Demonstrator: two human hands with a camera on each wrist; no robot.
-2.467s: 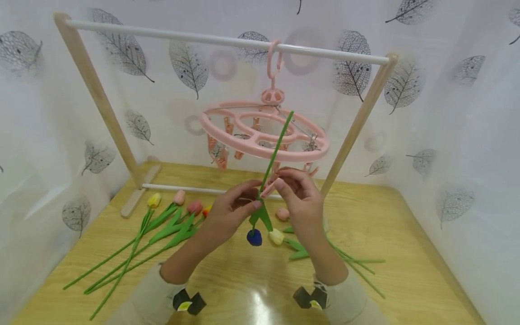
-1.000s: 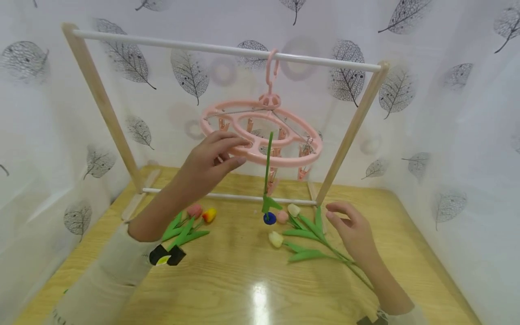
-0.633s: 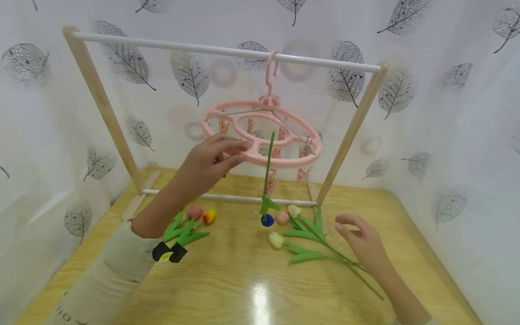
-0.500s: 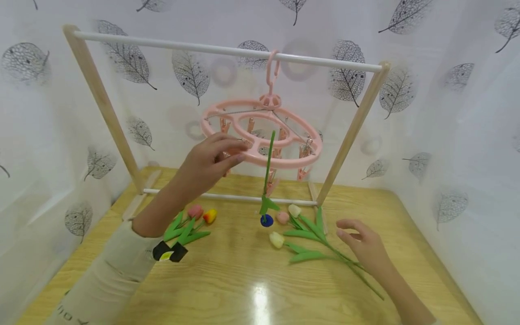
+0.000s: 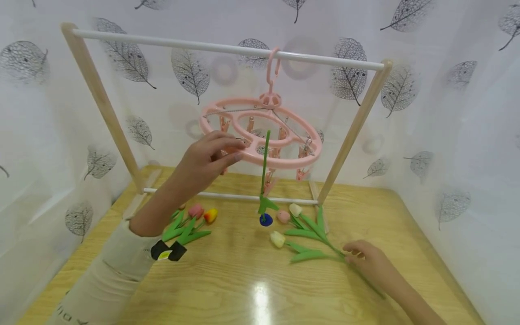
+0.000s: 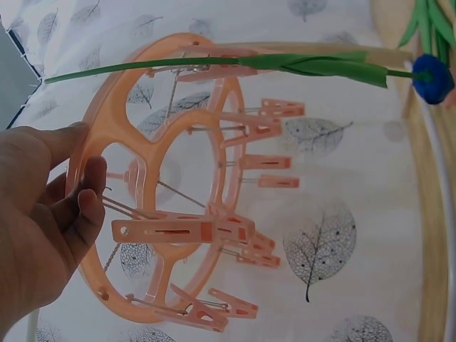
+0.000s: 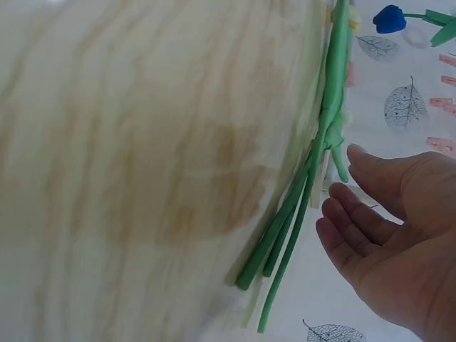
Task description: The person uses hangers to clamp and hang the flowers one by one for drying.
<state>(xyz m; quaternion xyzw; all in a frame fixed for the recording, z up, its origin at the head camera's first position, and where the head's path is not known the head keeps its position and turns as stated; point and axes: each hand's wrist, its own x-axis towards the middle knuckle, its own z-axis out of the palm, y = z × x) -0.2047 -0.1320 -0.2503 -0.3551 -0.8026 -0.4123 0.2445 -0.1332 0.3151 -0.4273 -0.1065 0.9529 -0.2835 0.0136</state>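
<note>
My left hand (image 5: 203, 158) grips the near left rim of a round pink clip hanger (image 5: 280, 161), thumb and fingers on either side of the ring. From one of its clips hangs a blue artificial tulip (image 5: 266, 220), head down, its green stem rising past the rim. Other pink clips (image 6: 267, 162) dangle without flowers in the left wrist view. My right hand (image 5: 371, 264) is low over the table, fingers loosely bent, right by the stems of several artificial tulips. In the right wrist view those stems (image 7: 288, 221) lie just beyond the fingertips.
White tulips (image 5: 277, 239) and a pink tulip (image 5: 283, 217) lie at the right. More tulips, one yellow-red (image 5: 210, 215), lie at the left, partly behind my left forearm. A wooden-legged rack with a white top bar (image 5: 170, 44) carries the hanger.
Both hands have let go of the blue tulip, which now hangs from the hanger. My left hand has moved up to the rim; my right hand has lowered rightward toward the tulip stems.
</note>
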